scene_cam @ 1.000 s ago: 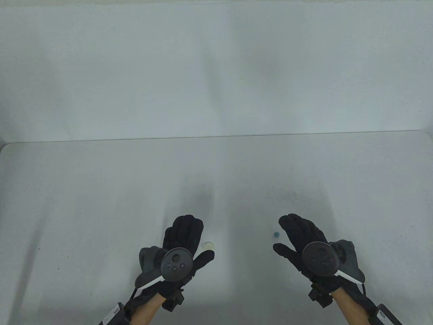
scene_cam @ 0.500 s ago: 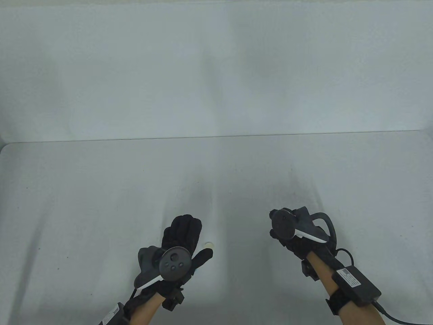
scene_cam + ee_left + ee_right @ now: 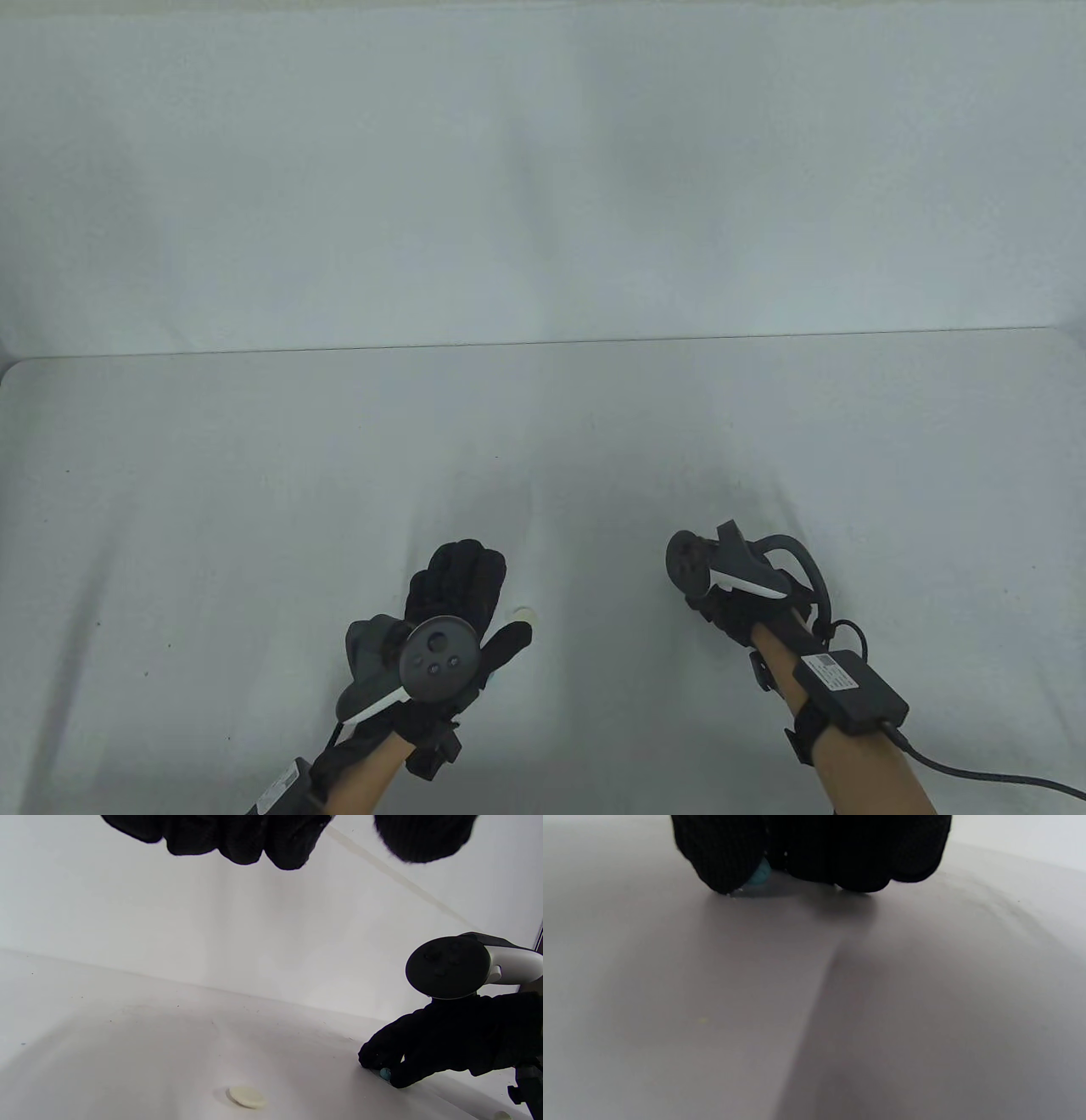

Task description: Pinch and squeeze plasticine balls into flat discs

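Note:
A small blue plasticine ball (image 3: 758, 875) sits on the white table, pinched between the thumb and fingers of my right hand (image 3: 774, 862). In the left wrist view the same ball (image 3: 385, 1073) peeks out under the curled right hand (image 3: 384, 1065). From the table view the right hand (image 3: 697, 596) is tipped down on its fingertips and hides the ball. A flat cream disc (image 3: 247, 1097) lies on the table; in the table view this disc (image 3: 527, 612) shows just beyond the left thumb. My left hand (image 3: 479, 594) lies flat with straight fingers, holding nothing.
The table's (image 3: 254, 475) far edge meets a white backdrop. A black box (image 3: 848, 683) strapped to the right forearm trails a cable (image 3: 976, 768) off to the right. A small pale piece (image 3: 502, 1115) shows at the bottom right of the left wrist view.
The right hand, open beside the blue ball before, has rolled over and closed its fingertips on it. The left hand has barely moved.

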Tool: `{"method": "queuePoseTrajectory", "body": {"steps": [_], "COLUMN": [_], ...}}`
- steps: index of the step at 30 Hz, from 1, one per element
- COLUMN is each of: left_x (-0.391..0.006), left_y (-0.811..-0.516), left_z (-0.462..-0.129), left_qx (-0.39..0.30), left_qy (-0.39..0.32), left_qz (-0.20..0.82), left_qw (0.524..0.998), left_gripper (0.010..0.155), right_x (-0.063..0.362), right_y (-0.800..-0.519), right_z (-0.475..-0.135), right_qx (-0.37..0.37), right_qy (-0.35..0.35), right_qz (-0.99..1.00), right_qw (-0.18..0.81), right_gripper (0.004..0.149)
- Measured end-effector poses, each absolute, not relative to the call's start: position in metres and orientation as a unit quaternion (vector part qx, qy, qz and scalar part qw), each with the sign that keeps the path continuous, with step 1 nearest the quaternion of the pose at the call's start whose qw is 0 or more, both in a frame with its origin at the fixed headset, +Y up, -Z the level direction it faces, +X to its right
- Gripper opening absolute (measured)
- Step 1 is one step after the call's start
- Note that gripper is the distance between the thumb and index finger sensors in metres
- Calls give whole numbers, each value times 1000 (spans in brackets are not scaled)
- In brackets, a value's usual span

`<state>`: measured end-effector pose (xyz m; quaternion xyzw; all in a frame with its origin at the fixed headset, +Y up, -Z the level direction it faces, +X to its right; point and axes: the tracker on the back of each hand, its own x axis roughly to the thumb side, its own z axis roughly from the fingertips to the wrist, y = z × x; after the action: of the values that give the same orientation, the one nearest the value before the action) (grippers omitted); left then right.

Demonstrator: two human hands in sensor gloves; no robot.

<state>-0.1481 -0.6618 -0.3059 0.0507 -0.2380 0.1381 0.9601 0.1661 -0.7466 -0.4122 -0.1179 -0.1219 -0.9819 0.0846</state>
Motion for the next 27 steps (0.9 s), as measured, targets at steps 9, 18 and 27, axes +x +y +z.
{"method": "queuePoseTrajectory", "body": {"steps": [9,18,27], "left_x": [-150,-150,-153], "left_y": [-662,-662,-663], "left_z": [-307,-307,-309], "left_qx": [44,43,44], "left_qy": [-234,-234,-229], "left_qz": [140,144,137], "left_qw": [961,960,963], "left_gripper": [79,78,78], "right_x": [165,181,202], "right_y": [-751,-721,-676], "right_z": [-409,-401,-364], "right_qx": [-132,-89,-116], "right_qy": [-100,-79,-62], "right_qz": [-983,-991,-913], "right_qw": [85,-65,-386], "right_gripper": [41,42,49]}}
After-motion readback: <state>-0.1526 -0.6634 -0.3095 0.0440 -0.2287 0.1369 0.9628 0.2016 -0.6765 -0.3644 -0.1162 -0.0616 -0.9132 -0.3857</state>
